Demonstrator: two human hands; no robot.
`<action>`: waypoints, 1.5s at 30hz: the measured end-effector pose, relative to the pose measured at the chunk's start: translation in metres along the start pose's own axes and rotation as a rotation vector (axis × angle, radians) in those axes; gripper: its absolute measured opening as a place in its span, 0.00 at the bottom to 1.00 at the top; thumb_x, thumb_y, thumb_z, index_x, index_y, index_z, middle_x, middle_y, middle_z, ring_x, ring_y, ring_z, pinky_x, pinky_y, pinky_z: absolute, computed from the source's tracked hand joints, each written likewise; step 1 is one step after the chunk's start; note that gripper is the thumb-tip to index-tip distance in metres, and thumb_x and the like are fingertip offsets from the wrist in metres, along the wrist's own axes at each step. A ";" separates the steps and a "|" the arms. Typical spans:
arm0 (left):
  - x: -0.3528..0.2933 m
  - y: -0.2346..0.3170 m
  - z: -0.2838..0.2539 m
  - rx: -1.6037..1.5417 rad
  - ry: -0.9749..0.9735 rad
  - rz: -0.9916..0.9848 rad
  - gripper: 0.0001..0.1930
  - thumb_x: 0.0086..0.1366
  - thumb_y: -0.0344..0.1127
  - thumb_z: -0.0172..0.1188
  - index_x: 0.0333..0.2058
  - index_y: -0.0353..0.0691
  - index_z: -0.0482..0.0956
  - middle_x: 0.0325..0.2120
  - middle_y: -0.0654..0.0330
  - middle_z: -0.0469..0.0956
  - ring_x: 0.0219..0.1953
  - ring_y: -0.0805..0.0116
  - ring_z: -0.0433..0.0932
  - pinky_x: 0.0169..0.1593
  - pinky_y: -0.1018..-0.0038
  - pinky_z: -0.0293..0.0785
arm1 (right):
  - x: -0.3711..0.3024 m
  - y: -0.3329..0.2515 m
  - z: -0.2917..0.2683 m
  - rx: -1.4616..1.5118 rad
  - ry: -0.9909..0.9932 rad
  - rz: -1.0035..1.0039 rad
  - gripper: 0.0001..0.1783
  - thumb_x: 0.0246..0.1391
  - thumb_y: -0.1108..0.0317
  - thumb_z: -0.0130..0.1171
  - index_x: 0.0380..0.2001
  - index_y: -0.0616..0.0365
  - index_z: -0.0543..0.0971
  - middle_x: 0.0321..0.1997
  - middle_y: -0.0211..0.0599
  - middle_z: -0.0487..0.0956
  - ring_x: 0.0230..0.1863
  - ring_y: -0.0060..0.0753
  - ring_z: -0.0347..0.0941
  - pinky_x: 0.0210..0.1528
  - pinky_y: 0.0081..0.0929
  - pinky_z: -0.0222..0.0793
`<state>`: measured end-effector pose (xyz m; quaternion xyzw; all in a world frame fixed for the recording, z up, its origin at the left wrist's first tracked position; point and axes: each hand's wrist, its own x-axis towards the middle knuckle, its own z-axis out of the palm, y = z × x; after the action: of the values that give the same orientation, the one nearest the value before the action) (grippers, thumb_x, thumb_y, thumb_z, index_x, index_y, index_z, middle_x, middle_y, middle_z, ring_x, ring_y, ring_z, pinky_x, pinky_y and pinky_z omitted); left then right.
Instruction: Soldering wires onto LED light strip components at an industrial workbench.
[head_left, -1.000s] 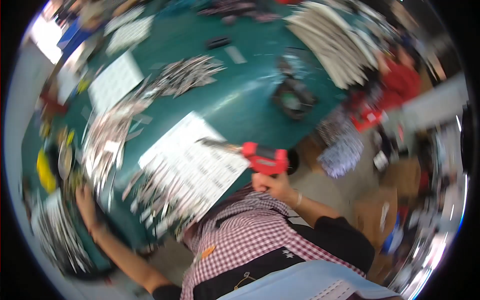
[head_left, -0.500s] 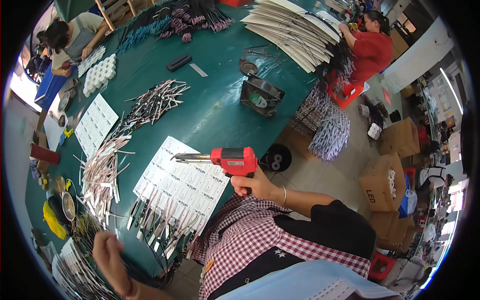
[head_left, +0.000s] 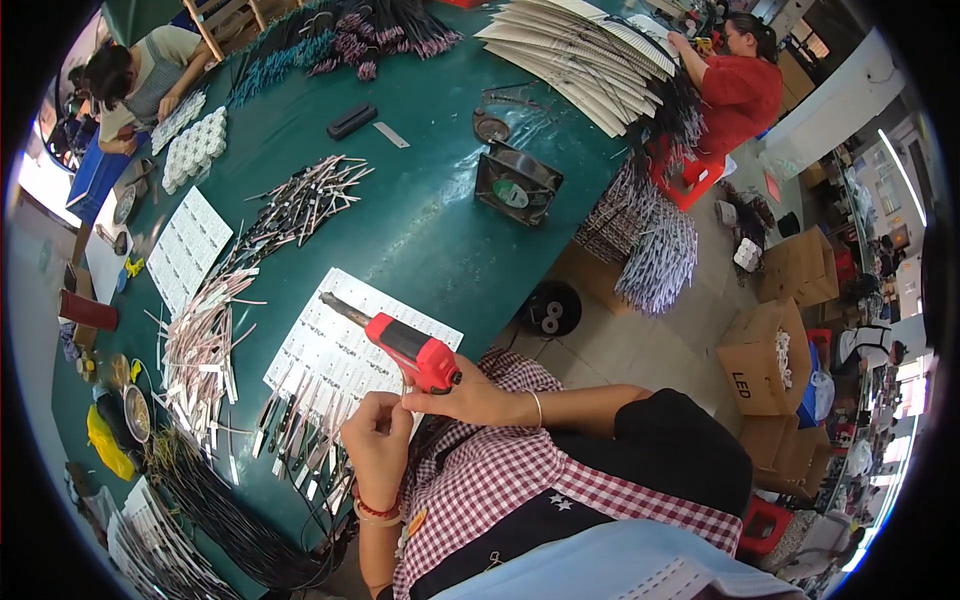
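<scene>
My right hand (head_left: 470, 398) is closed round the grip of a red and black soldering gun (head_left: 412, 352). Its long metal tip points to the upper left, over a white printed sheet (head_left: 365, 302). Right beside it, my left hand (head_left: 380, 440) is closed in a pinch below the gun; anything between those fingers is too small to make out. Along the sheet's lower part lies a row of thin wires with small strip ends (head_left: 305, 420), partly hidden by my left hand.
Left of the sheet lie a heap of pinkish wires (head_left: 205, 340) and another printed sheet (head_left: 188, 250). A small black fan (head_left: 517, 185) stands beyond, near the green table's (head_left: 420, 240) right edge. Two people work across the table, at far left and far right.
My left hand has come from the lower left to beside my right hand, its fingers now pinched. The soldering gun has shifted left and down, its tip turned more toward the upper left.
</scene>
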<state>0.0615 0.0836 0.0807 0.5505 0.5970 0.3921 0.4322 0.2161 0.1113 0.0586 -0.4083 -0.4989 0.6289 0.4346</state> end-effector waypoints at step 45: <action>-0.009 -0.005 -0.002 0.251 0.230 0.179 0.02 0.53 0.24 0.60 0.25 0.35 0.75 0.09 0.63 0.66 0.12 0.80 0.60 0.18 0.79 0.54 | -0.001 0.010 0.011 0.002 -0.051 0.113 0.15 0.46 0.69 0.62 0.38 0.59 0.72 0.30 0.28 0.74 0.33 0.19 0.69 0.38 0.21 0.67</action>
<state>0.0578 0.0741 0.0773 0.6027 0.6354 0.4115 0.2525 0.2046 0.1061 0.0509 -0.4193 -0.4855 0.6629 0.3861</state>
